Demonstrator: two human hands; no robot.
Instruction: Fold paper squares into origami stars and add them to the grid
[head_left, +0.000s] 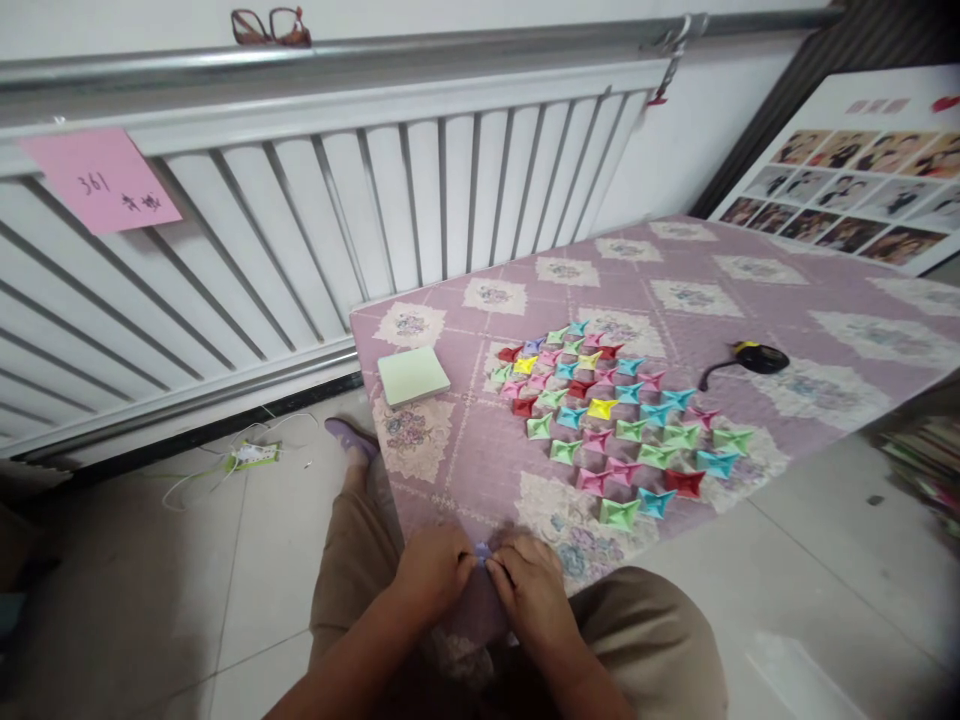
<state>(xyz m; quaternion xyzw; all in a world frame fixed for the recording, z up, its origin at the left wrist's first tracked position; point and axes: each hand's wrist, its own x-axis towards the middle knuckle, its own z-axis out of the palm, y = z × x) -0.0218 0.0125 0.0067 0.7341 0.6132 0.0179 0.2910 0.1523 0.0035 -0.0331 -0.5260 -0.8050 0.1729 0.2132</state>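
My left hand (433, 575) and my right hand (531, 590) meet at the near edge of the pink patterned tablecloth (465, 450). Both are closed, pinching a small purple folded paper (482, 552) between their fingertips. Most of that paper is hidden by my fingers. Beyond them lie several rows of small folded paper shapes (615, 420) in green, pink, blue, red and yellow. A pale green paper pad (412, 376) sits at the table's left side.
A black tape measure (754, 357) lies to the right of the folded shapes. A white radiator (300, 230) with a pink note (101, 180) stands behind. Glasses (270, 27) rest on its top. A photo board (862, 170) leans at the right. A cable and small packet (251, 457) lie on the floor.
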